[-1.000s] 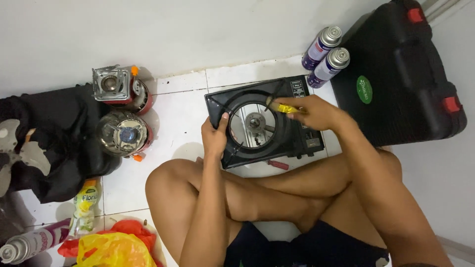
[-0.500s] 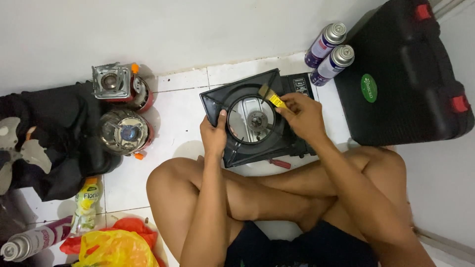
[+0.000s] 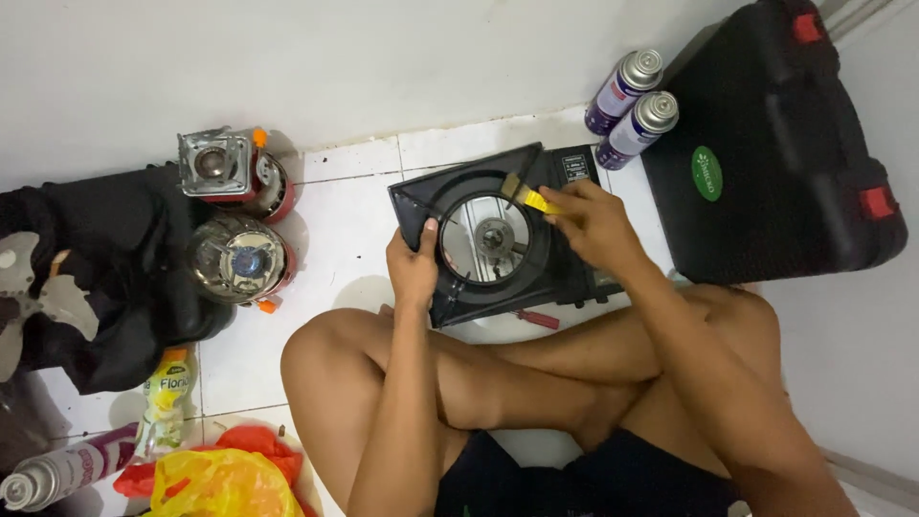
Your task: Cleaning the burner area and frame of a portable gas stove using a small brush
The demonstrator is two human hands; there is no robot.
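A black portable gas stove (image 3: 565,172) lies on the white tiled floor in front of my crossed legs. My left hand (image 3: 414,270) grips its near left rim, thumb on the ring around the burner (image 3: 493,237). My right hand (image 3: 595,225) is shut on a small brush with a yellow handle (image 3: 531,198), its bristles touching the top right of the burner ring. A red-handled screwdriver (image 3: 536,319) lies on the floor under the stove's near edge.
Two purple gas canisters (image 3: 632,105) stand by the wall beside a black carry case (image 3: 775,144). Two small camping burners (image 3: 235,215) sit at left against a dark bag (image 3: 86,278). A bottle (image 3: 165,397), a spray can (image 3: 57,471) and a yellow plastic bag (image 3: 220,483) lie near left.
My right hand has moved the brush from the stove's right side up to the top right of the burner ring. My left hand keeps its hold on the rim.
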